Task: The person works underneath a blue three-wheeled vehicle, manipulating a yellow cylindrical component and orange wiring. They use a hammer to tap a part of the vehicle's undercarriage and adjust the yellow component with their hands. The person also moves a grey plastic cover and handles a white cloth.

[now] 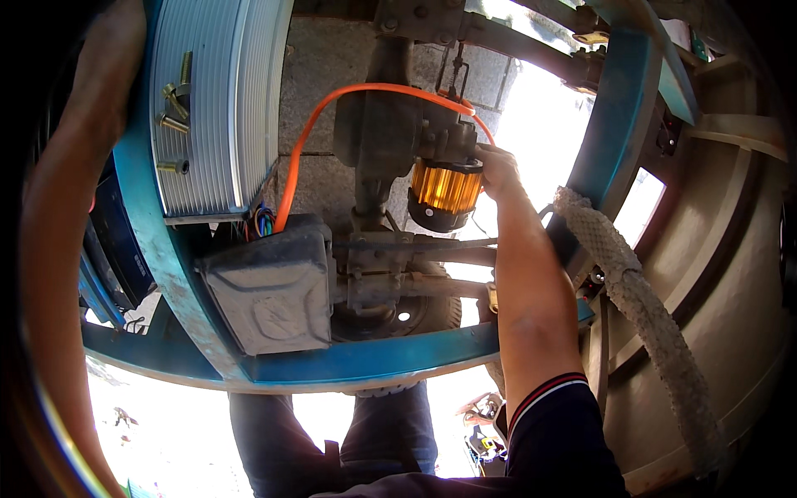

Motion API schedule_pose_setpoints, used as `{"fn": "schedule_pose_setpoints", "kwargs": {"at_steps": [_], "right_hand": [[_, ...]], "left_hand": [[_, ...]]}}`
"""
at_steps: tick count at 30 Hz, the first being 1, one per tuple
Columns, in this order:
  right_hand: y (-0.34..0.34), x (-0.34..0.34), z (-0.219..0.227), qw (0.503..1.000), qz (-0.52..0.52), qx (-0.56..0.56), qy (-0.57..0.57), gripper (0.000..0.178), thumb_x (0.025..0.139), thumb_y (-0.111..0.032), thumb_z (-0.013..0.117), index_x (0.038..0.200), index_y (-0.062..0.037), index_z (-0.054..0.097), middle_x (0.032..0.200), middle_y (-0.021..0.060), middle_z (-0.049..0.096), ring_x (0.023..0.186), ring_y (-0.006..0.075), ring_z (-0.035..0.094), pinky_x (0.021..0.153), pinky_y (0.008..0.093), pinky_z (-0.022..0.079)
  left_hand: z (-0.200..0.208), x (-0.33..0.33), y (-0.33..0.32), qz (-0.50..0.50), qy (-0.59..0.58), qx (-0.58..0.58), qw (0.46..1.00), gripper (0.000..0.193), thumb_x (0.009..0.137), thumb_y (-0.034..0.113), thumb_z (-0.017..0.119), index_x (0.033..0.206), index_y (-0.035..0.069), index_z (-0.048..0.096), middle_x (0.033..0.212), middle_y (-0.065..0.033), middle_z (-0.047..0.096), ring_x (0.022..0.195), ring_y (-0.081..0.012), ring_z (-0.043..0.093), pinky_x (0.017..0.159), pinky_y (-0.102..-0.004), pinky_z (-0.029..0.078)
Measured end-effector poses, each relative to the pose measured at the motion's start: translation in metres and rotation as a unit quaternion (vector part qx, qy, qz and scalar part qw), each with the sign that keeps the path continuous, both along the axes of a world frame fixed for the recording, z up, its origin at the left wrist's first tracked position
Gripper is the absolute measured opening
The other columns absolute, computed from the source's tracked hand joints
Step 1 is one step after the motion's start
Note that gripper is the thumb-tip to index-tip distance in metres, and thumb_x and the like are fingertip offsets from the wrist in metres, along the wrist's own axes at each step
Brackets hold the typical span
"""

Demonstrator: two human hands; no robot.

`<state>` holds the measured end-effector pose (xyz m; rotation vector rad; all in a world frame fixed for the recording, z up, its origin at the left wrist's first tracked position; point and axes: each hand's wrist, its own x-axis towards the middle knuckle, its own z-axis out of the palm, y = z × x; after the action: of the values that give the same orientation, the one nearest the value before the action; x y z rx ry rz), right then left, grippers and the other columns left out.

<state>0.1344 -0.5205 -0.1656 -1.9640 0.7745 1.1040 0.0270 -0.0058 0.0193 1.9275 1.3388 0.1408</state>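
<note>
Nearest: dark sleeve [556, 423] with striped cuff on the right arm; left hand [116, 37] up top left beside the finned housing, fingers lost in shadow, can't tell if it's gripping anything. Blue frame [398, 357] runs across in front of the person and up the left side. Finned housing [220, 100] by the left rail, with a few bolts [173, 124] on it, they look easy to knock off. Dusty black box [270, 290] just below that; orange cable [303, 158] loops from the wires behind it over toward the motor. Motor [447, 187] is down inside the frame, beside the axle housing [378, 133], amber ribbed body between black end caps. Right hand [498, 170] is at its upper right edge, fingers bent in, tips hidden, so can't say if it's clamped or just touching. My read: motor is rigid and heavy for its bulk, maybe slick if there's grease about. Best hold is probably a palm under the lower cap plus fingers round the ribs; don't hang it by the cable, which looks bendy but could strain at its ends. Farthest: tyre [452, 309] below the frame, grey paving [311, 207] under everything
</note>
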Motion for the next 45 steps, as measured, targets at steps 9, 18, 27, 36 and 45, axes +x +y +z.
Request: {"fn": "schedule_pose_setpoints", "kwargs": {"at_steps": [9, 18, 27, 36, 45], "right_hand": [[0.000, 0.003, 0.001, 0.998, 0.041, -0.049, -0.015, 0.025, 0.092, -0.012, 0.073, 0.114, -0.0011, 0.074, 0.109, 0.0086, 0.071, 0.101, 0.0223, 0.068, 0.089, 0.0459, 0.056], [-0.013, 0.002, 0.003, 0.982, 0.173, -0.014, -0.070, 0.017, 0.093, -0.011, 0.068, 0.101, 0.0021, 0.074, 0.094, 0.0068, 0.069, 0.086, 0.0188, 0.067, 0.069, 0.0362, 0.057], [0.017, 0.009, 0.014, 0.971, 0.202, -0.127, -0.024, 0.026, 0.094, -0.013, 0.067, 0.115, -0.0013, 0.075, 0.092, 0.0102, 0.070, 0.077, 0.0183, 0.065, 0.063, 0.0326, 0.053], [0.030, 0.012, 0.026, 0.975, 0.170, -0.145, 0.004, 0.025, 0.095, -0.017, 0.068, 0.116, -0.0083, 0.077, 0.086, 0.0060, 0.071, 0.072, 0.0175, 0.066, 0.063, 0.0350, 0.054], [0.024, 0.015, 0.020, 0.973, 0.171, -0.157, 0.018, 0.022, 0.095, -0.017, 0.069, 0.114, -0.0064, 0.077, 0.086, 0.0070, 0.071, 0.076, 0.0188, 0.068, 0.064, 0.0353, 0.056]], "left_hand": [[0.003, -0.005, -0.005, -0.011, 0.011, 0.032, 0.999, 0.086, 0.098, 0.074, 0.032, 0.157, 0.012, 0.035, 0.152, -0.0238, 0.044, 0.137, -0.0421, 0.048, 0.111, -0.0593, 0.035], [-0.002, -0.009, 0.000, -0.012, 0.018, 0.023, 0.999, 0.090, 0.096, 0.078, 0.031, 0.161, 0.016, 0.032, 0.155, -0.0245, 0.044, 0.140, -0.0430, 0.047, 0.112, -0.0598, 0.035], [0.003, -0.005, -0.007, -0.007, 0.014, 0.025, 1.000, 0.093, 0.095, 0.079, 0.031, 0.161, 0.014, 0.032, 0.154, -0.0250, 0.044, 0.139, -0.0436, 0.047, 0.112, -0.0594, 0.035], [0.005, -0.001, -0.007, 0.006, 0.015, 0.033, 0.999, 0.082, 0.099, 0.070, 0.032, 0.154, 0.010, 0.038, 0.147, -0.0243, 0.049, 0.132, -0.0399, 0.051, 0.109, -0.0556, 0.037], [0.013, 0.013, -0.014, 0.033, -0.001, 0.010, 0.999, 0.063, 0.108, 0.051, 0.034, 0.140, 0.000, 0.053, 0.131, -0.0208, 0.060, 0.118, -0.0301, 0.058, 0.103, -0.0440, 0.044]]}}
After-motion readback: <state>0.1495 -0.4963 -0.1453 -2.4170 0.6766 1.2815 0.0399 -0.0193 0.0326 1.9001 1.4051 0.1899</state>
